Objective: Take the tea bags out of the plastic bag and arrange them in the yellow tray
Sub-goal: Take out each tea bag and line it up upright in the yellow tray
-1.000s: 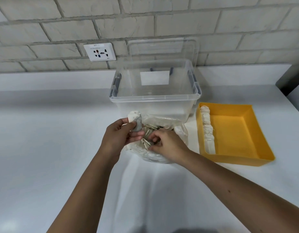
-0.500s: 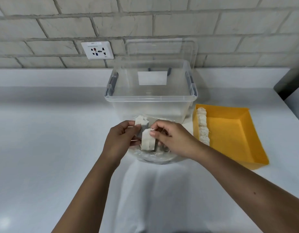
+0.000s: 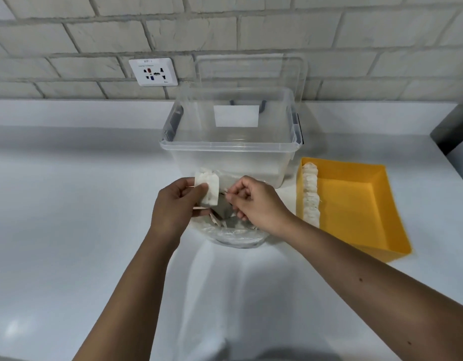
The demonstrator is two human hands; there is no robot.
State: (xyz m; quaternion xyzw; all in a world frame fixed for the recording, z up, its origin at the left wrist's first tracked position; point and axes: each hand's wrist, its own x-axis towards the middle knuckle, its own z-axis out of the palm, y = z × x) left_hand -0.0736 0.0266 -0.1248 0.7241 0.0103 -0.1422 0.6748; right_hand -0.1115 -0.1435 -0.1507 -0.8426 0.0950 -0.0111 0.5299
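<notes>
The thumb and curled fingers [image 3: 199, 189] of the left hand [image 3: 177, 207] are pinched on a white tea bag [image 3: 207, 189], which is held upright; whether a second is stacked behind it cannot be told. Just right of these fingers, the thumb and forefinger of the right hand [image 3: 254, 204] are pressed together on what appears to be a thin thread [image 3: 226, 196], too small to be identified with certainty. Directly beneath both sets of fingertips lies the open plastic bag [image 3: 235, 237], with a grey tea bag [image 3: 222, 210] and others inside.

The thread should be drawn clear before anything is lifted, so that no neighbouring bag is dragged out. Pressure should be kept light, since the paper is judged fragile.

Well to the right of the right hand, the yellow tray [image 3: 355, 204] is placed, with a row of tea bags [image 3: 310, 194] along its left wall. The held bag is best set against that row. Behind the fingers stands a clear storage box [image 3: 230, 152].
</notes>
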